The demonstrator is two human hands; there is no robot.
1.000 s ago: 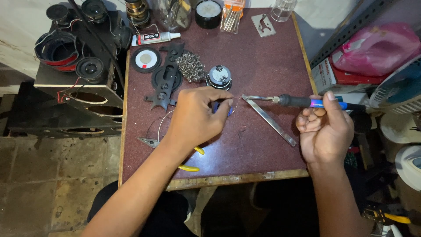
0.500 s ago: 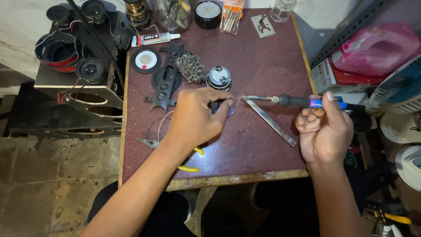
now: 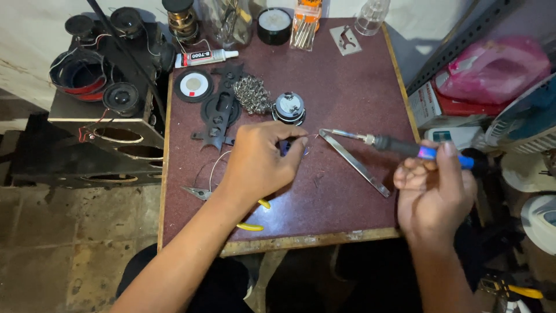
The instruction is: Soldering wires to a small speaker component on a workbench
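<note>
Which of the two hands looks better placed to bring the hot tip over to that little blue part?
The right hand, most likely. It already grips the soldering iron, whose tip points toward the small blue part. The left hand is busy pinching that part against the table, so it seems better kept there as the steadier.

I see a dim scene lit softly from above, the desk [image 3: 359, 87] evenly lit with faint shadows under my hands, the floor [image 3: 69, 255] murky (edges slightly stretched by the wide lens), focus mostly sharp throughout.
</note>
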